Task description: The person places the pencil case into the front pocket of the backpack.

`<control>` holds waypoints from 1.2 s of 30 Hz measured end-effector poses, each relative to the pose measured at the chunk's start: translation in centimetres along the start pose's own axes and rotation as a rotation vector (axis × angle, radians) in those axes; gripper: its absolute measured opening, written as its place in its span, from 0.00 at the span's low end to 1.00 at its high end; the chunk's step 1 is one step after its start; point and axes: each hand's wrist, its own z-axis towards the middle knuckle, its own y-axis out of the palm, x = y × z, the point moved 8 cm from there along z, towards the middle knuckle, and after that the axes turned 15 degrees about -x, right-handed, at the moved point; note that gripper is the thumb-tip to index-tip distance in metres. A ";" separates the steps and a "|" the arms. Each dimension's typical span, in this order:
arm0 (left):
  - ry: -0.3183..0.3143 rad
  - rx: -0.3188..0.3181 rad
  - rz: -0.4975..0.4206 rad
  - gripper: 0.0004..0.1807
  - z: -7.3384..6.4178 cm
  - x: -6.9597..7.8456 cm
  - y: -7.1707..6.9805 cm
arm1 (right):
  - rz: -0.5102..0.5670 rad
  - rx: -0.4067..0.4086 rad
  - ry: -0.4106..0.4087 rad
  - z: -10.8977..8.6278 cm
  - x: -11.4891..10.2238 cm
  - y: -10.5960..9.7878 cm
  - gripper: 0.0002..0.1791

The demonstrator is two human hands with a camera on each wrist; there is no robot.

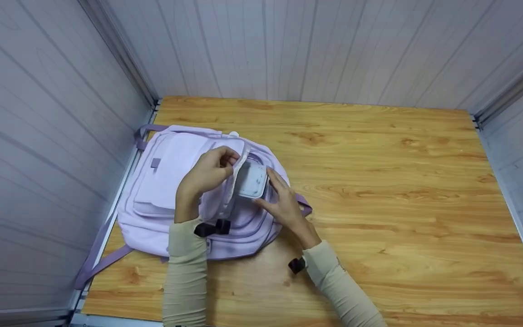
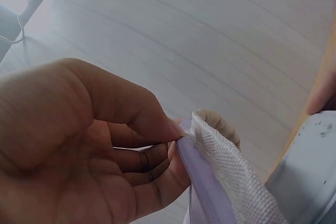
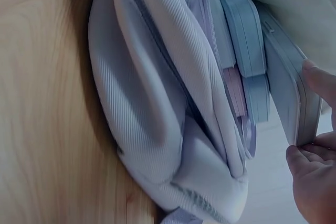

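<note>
A lilac backpack (image 1: 152, 227) lies on the wooden table with one compartment pulled open. My left hand (image 1: 207, 172) pinches the fabric edge (image 2: 210, 177) of that opening between thumb and fingers, holding it up. At the opening, my right hand (image 1: 285, 205) grips a flat, pale rectangular case (image 1: 252, 180) by its sides, thumb on one side and fingers on the other. The case has rounded corners and dark specks on its face. In the right wrist view, a blue-grey case (image 3: 244, 30) and a pink one (image 3: 234, 92) sit in the compartment beside it.
Purple straps (image 1: 107, 263) trail from the backpack at the left, and another strap loop (image 1: 304, 204) pokes out at its right. Pale panel walls (image 1: 288, 50) enclose the wooden table (image 1: 402, 195) at the back and both sides.
</note>
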 end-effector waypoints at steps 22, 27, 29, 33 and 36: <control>0.025 0.009 -0.026 0.18 0.2 0.0 0.3 | -0.140 0.034 -0.024 0.9 -1.2 1.3 0.45; 0.025 0.006 -0.030 0.18 0.0 0.1 0.3 | -0.214 0.105 -0.036 0.7 -1.7 1.4 0.42; 0.025 0.004 -0.037 0.19 0.0 0.1 0.3 | -0.242 0.142 -0.036 0.7 -1.9 1.3 0.38; 0.022 -0.002 -0.048 0.19 -0.1 0.1 0.4 | -0.272 0.188 -0.028 0.6 -2.2 1.3 0.32; 0.025 -0.002 -0.050 0.18 0.0 -0.1 0.4 | -0.274 0.201 -0.030 0.5 -2.2 1.4 0.32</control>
